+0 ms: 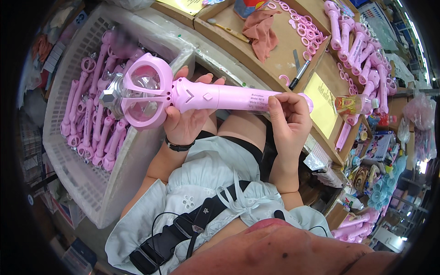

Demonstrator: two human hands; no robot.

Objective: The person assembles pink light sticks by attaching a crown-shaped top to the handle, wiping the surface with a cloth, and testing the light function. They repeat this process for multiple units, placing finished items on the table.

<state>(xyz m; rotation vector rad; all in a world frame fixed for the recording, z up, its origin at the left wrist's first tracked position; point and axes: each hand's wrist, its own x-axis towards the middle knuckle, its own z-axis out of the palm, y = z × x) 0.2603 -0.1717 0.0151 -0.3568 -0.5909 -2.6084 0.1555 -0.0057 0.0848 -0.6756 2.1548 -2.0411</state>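
A pink toy wand (220,95) lies level across the front of my body, its head to the left. The head is a rounded pink frame around a clear dome, with a silver faceted tip. My left hand (187,124) is wrapped from below around the collar where head meets handle; its fingertips show behind the handle. Near the far end of the handle, my right hand (291,118) pinches with thumb and fingers beside small dark print. Whether a thin clear label is under that thumb, I cannot tell.
On the left stands a white plastic basket (120,176) with several similar wands (87,145). Ahead and right, a cardboard tray (270,73) bears pink rings (308,31), a cloth (262,34), a marker (300,74) and yellow paper (319,106). More wands (360,48) and a bottle (355,105) are at right.
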